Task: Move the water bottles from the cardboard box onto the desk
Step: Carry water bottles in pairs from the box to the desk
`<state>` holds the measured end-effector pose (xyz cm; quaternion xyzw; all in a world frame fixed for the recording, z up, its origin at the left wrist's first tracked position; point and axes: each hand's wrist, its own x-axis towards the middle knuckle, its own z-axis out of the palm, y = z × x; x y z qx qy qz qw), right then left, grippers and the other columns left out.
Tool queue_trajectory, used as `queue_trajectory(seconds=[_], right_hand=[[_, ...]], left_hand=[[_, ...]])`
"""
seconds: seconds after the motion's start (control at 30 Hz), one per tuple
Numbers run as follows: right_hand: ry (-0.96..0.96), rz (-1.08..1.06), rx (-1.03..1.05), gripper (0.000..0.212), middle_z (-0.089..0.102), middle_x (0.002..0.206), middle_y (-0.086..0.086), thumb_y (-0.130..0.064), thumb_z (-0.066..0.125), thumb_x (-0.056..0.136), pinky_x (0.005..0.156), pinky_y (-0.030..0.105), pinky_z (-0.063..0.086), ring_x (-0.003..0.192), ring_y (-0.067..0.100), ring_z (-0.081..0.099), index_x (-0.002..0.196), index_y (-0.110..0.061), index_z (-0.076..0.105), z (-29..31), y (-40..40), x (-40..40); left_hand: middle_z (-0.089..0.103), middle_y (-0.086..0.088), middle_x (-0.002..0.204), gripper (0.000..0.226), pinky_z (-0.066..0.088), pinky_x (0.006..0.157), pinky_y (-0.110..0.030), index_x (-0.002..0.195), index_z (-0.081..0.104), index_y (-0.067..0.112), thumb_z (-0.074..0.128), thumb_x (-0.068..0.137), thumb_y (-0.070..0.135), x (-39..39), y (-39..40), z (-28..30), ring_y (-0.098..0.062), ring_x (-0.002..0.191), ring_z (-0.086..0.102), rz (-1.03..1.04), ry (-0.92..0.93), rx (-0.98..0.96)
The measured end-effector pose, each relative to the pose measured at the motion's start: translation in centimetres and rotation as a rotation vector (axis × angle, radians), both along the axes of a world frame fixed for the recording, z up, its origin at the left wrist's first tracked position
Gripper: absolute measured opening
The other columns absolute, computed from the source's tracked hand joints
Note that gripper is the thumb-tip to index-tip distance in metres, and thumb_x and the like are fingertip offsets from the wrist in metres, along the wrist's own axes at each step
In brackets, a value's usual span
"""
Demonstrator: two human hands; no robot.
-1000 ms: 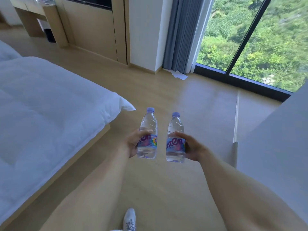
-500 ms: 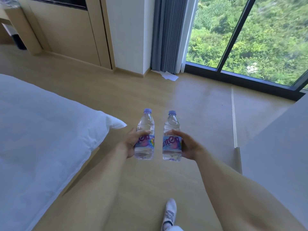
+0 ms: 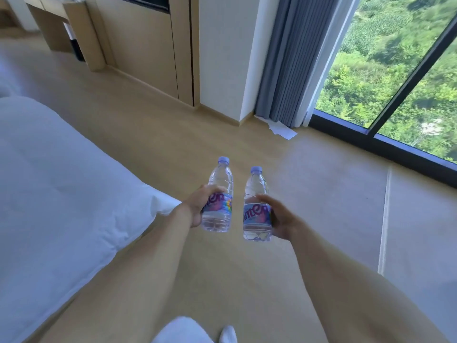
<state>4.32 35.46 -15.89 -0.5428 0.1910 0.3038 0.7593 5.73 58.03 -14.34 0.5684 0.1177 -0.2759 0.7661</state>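
Between bed (image 3: 61, 194) and window (image 3: 395, 82) | left hand (image 3: 195, 206) grips left bottle (image 3: 218, 204), right hand (image 3: 282, 221) grips right bottle (image 3: 257, 209), upright above floor | step: carrying | next: likely reach desk (image 3: 74, 26) far left, set down

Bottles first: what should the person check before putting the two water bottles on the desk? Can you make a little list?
1. Left hand grips the left bottle round its label: ok.
2. Right hand grips the right bottle round its label: ok.
3. Both bottles upright, caps on: ok.
4. Bottles apart, not knocking together: ok.
5. Wooden floor towards the desk free of obstacles: ok; the paper lies off by the curtain.
6. Free room on the desk top: cannot tell, it is cut off at the frame edge.
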Motion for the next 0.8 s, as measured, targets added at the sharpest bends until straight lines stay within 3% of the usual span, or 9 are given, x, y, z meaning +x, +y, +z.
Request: queue_trajectory(seconds=[0.27, 0.37, 0.7, 0.8], right_hand=[[-0.019, 0.071, 0.010, 0.028, 0.066, 0.089, 0.012, -0.034, 0.063, 0.090, 0.073, 0.035, 0.057, 0.077, 0.024, 0.065, 0.105, -0.011, 0.066, 0.1, -0.5, 12.7], [-0.034, 0.083, 0.018, 0.039, 0.067, 0.090, 0.012, -0.035, 0.068, 0.080, 0.071, 0.035, 0.059, 0.077, 0.025, 0.067, 0.110, -0.010, 0.064, -0.3, 0.4, 17.6], [0.015, 0.101, -0.031, 0.055, 0.069, 0.090, 0.014, -0.034, 0.070, 0.075, 0.069, 0.037, 0.058, 0.075, 0.026, 0.068, 0.122, -0.007, 0.060, -1.2, 5.8, 36.9], [0.009, 0.102, -0.026, 0.048, 0.069, 0.091, 0.015, -0.033, 0.066, 0.086, 0.070, 0.037, 0.058, 0.077, 0.027, 0.068, 0.125, -0.006, 0.059, -0.7, 8.3, 43.2]], left_hand=[[0.066, -0.016, 0.082, 0.014, 0.056, 0.068, -0.034, 0.096, 0.065, 0.005, 0.061, 0.090, 0.017, 11.7, 0.0, 0.6, -0.028, 0.067, 0.065, 0.062, -0.038, -0.008], [0.067, -0.016, 0.078, 0.008, 0.057, 0.063, -0.035, 0.092, 0.065, 0.006, 0.062, 0.091, 0.014, 16.0, 0.8, 0.0, -0.028, 0.062, 0.066, 0.103, -0.031, -0.001], [0.069, -0.016, 0.085, 0.035, 0.058, 0.071, -0.044, 0.115, 0.053, 0.009, 0.074, 0.087, 0.014, 34.2, 6.1, -2.2, -0.031, 0.071, 0.068, 0.218, -0.030, 0.057], [0.071, -0.015, 0.078, 0.022, 0.060, 0.063, -0.039, 0.108, 0.055, 0.012, 0.067, 0.092, 0.019, 39.6, 8.5, -1.5, -0.029, 0.065, 0.069, 0.233, -0.011, 0.030]])
